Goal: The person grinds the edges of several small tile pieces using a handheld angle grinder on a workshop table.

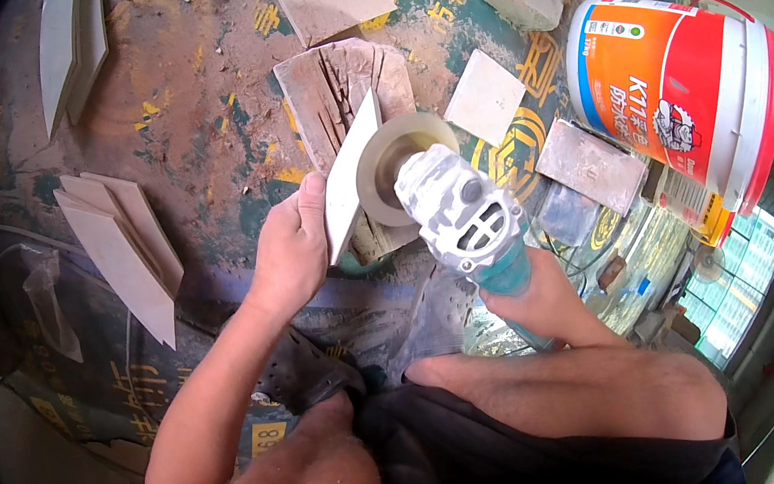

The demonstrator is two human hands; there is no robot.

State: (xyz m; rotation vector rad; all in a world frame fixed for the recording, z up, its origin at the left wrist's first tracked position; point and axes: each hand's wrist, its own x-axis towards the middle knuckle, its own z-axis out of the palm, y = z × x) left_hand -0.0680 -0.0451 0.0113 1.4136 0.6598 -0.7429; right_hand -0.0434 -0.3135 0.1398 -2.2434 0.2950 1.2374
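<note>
While the left hand (292, 247) clasps one pale tile (355, 178), the right hand (540, 297) curled round one grinder (448, 212), one bucket (673, 100) rightward

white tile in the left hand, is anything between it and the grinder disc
Nothing visible. The left hand grips the white tile from the left, and the grinder disc sits close on its right; whether they touch is unclear. The grooved slab lies beneath them.
</note>
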